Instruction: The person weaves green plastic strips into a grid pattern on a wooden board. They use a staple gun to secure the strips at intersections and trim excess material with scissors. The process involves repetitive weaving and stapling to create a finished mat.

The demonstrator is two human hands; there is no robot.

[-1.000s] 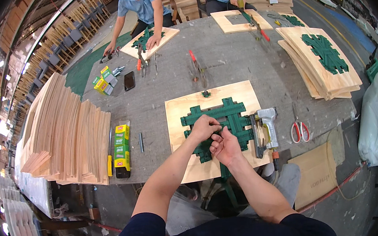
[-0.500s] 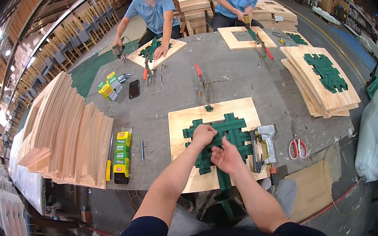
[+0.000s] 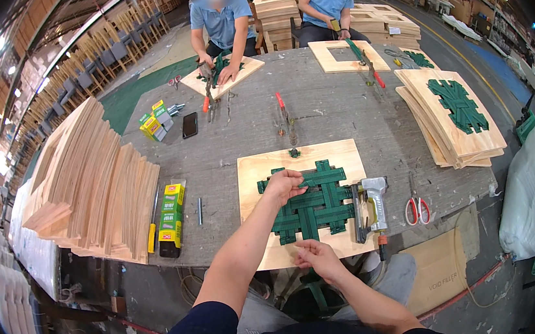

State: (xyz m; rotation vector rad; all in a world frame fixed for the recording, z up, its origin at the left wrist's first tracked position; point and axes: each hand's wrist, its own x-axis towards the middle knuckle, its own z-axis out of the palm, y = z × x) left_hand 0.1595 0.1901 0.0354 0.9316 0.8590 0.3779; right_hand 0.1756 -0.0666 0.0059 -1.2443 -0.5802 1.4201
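Head view: a staple gun (image 3: 375,202) lies beside green webbing (image 3: 338,206), scissors (image 3: 425,212) farther right.

Smooth wood panel (image 3: 253,168), cloth-like webbing (image 3: 332,194), shiny metal stapler (image 3: 377,202)

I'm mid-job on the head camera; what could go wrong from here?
Two possible risks. The green strap leading toward the right hand could twist or go slack if tugged unevenly. Also, the silver fastening gun overlaps the right edge of the wooden board, so shifting that board might knock it.
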